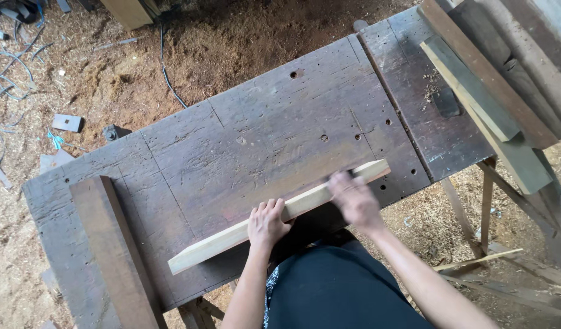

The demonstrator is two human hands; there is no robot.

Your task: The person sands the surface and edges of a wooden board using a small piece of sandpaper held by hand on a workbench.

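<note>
Two hands on one pale wooden strip [280, 216]: left hand [267, 224] spread flat atop, right hand [355, 200] blurred, grip unclear

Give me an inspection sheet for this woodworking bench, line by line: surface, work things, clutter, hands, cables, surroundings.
Surface: dark, worn workbench, scratched, with drilled holes.
Job's things: pale wooden strip lying slantwise along the near bench edge, both ends cut at an angle.
Clutter: dark plank on the bench's left end; stacked boards at upper right.
Hands: left hand pressed flat on the strip; right hand on the strip, motion-blurred, grip unclear.
Cables: black cable across the floor; loose wire coiled at far left.
Surroundings: sawdust-covered floor with small offcuts.
</note>
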